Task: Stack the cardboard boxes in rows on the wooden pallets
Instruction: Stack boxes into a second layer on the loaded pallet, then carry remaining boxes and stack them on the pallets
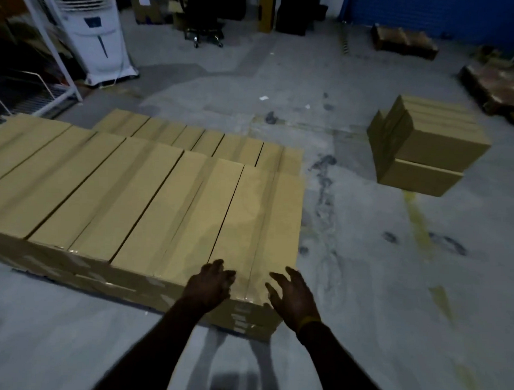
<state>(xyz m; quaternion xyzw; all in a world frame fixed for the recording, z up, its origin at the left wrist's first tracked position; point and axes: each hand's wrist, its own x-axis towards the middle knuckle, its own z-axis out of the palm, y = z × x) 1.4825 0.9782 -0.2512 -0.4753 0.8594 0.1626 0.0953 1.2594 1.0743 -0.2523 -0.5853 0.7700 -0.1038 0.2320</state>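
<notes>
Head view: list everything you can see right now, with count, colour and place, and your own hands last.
near row of boxes: about seven long ones, tan, side by side in front of me
far row of boxes: count unclear, tan, behind the near row, lower
loose box stack: several, tan, on the floor at right
air cooler: one, white, far left
metal rack: one, white, left edge
office chair: one, black, far centre
shutter: one, blue, far right
pallets: two, brown, far right
floor: grey concrete, stained
left hand: open, over the near box end
right hand: open, at the stack's right corner
</notes>
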